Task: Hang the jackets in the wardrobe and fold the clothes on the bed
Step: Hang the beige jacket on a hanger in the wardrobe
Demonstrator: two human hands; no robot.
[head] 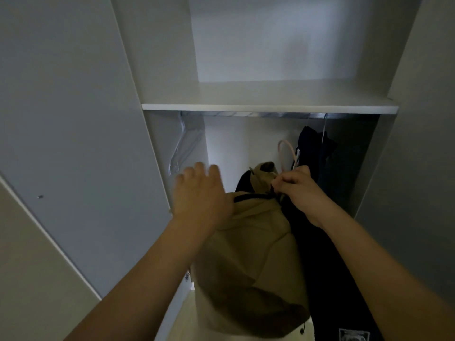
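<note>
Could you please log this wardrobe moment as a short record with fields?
place: open wardrobe, rail under a shelf
right hand: pinches the hanger at the tan jacket collar
left hand: open, on the jacket's shoulder
hanger hook: below the rail, not on it
already hung: dark clothes at right
spare: white hangers at left

Hangers [181,146] left on rail [246,114]; hung jacket [317,148] right; shelf [268,108] above.

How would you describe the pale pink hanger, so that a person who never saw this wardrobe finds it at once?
Look inside the open white wardrobe, below its shelf and metal rail. Just above the right hand, beside the dark hanging clothes, a curved pale pink hanger hook rises. Unlike the white hangers at left, it hangs on nothing.
</note>
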